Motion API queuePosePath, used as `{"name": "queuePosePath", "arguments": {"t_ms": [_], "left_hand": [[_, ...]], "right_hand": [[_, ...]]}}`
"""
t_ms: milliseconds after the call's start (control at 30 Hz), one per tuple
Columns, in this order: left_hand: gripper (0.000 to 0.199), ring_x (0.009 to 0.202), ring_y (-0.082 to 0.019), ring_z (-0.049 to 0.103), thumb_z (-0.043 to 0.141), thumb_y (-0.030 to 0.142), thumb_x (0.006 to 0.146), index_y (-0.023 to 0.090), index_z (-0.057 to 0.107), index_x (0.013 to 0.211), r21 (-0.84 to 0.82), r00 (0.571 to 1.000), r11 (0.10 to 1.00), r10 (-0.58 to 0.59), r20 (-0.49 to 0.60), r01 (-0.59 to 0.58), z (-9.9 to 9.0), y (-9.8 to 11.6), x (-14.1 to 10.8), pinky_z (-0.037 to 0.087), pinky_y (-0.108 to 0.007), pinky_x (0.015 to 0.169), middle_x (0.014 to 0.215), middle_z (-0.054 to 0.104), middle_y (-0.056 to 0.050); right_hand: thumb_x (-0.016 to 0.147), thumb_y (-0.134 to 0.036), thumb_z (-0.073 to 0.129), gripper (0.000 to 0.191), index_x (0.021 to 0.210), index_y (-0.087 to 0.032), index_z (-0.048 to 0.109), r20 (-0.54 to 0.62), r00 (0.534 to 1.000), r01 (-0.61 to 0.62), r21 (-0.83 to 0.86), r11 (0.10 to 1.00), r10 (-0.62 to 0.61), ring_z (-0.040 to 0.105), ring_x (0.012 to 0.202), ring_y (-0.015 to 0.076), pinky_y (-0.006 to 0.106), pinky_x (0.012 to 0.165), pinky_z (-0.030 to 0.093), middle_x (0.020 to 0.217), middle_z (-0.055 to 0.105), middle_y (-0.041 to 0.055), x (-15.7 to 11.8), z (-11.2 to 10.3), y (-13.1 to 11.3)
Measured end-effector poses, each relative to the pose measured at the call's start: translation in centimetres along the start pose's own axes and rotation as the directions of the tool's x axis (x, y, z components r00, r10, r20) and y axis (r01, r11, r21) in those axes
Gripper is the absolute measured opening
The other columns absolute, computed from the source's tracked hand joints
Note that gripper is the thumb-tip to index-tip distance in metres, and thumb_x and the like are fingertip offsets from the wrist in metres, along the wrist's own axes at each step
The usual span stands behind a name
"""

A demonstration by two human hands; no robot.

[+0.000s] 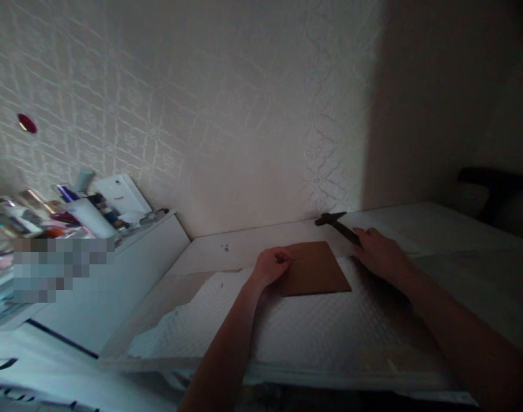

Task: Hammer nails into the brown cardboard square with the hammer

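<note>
My right hand (379,252) is wrapped round the handle of a hammer (339,227). The hammer's head is raised beyond the far right corner of a flat brown board (317,272), pointing toward the wall. At the board's left side my left hand (272,264) is closed, with thumb and fingertips pinched together over the surface. Whatever is between those fingertips is too small and dark to make out. Faint small marks show on the board near them. The board lies on a white textured sheet (300,332) spread over the tabletop.
A few tiny dark bits (225,248) lie on the white table (210,243) left of the board. Further left, a white cabinet (111,286) carries bottles, tubes and a white box (124,197). A patterned wall (244,143) rises behind. Something dark (493,183) stands at far right.
</note>
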State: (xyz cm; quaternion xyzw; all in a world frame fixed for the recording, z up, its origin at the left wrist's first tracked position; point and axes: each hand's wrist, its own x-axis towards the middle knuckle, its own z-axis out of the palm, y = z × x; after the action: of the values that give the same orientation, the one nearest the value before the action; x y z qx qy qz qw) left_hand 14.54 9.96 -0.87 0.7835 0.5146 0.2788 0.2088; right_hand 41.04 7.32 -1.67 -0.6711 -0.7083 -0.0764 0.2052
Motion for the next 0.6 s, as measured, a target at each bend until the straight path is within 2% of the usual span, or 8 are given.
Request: {"name": "queuePosePath", "arguments": {"t_ms": [100,200,333,467,600], "left_hand": [[0.013,0.071,-0.011,0.058,0.057,0.012,0.067,0.018,0.061,0.078,-0.021,1.0,1.0,-0.004,-0.01,0.004,0.1,-0.4,0.1,0.046,-0.024,0.072,0.075,0.064,0.001],[0.014,0.073,-0.011,0.058,0.059,0.011,0.066,0.017,0.057,0.078,-0.081,0.999,0.997,0.0,-0.042,-0.003,0.4,-1.0,0.3,0.046,-0.024,0.073,0.08,0.063,0.0],[0.017,0.075,-0.011,0.058,0.061,0.011,0.065,0.017,0.055,0.08,-0.133,0.998,0.991,-0.028,-0.058,0.02,0.7,-1.6,0.4,0.046,-0.025,0.074,0.084,0.063,-0.001],[0.025,0.075,-0.011,0.059,0.062,0.011,0.065,0.018,0.054,0.087,-0.147,0.997,0.987,-0.064,-0.035,0.059,0.9,-1.9,0.5,0.046,-0.026,0.075,0.079,0.062,0.0],[0.035,0.074,-0.011,0.059,0.063,0.01,0.064,0.02,0.051,0.094,-0.175,0.997,0.982,-0.079,-0.018,0.075,1.0,-2.2,0.6,0.046,-0.025,0.074,0.077,0.062,0.002]], "right_hand": [[0.084,-0.024,0.036,0.043,0.125,-0.012,0.041,-0.115,0.976,0.196,0.105,0.975,-0.184,0.054,0.09,0.0249,0.036,0.08,0.042,0.099,0.053,0.0143,0.2,-0.5,-0.6],[0.085,-0.023,0.036,0.041,0.124,-0.014,0.043,-0.118,0.939,0.34,0.183,0.922,-0.323,0.053,0.091,0.0227,0.034,0.082,0.042,0.103,0.052,0.0125,0.3,-1.0,-1.1],[0.083,-0.022,0.039,0.041,0.123,-0.022,0.045,-0.038,0.921,0.382,0.273,0.883,-0.387,0.058,0.087,0.0198,0.032,0.075,0.045,0.112,0.053,0.008,0.0,-1.1,-1.3],[0.079,-0.021,0.044,0.044,0.123,-0.025,0.047,-0.029,0.913,0.391,0.335,0.857,-0.406,0.055,0.1,0.0202,0.031,0.083,0.043,0.115,0.058,0.0036,-0.2,-0.9,-0.9],[0.078,-0.02,0.045,0.047,0.124,-0.027,0.049,0.054,0.906,0.372,0.371,0.851,-0.42,0.056,0.1,0.0211,0.033,0.084,0.043,0.114,0.059,0.0024,-0.2,-1.1,-1.0]]}}
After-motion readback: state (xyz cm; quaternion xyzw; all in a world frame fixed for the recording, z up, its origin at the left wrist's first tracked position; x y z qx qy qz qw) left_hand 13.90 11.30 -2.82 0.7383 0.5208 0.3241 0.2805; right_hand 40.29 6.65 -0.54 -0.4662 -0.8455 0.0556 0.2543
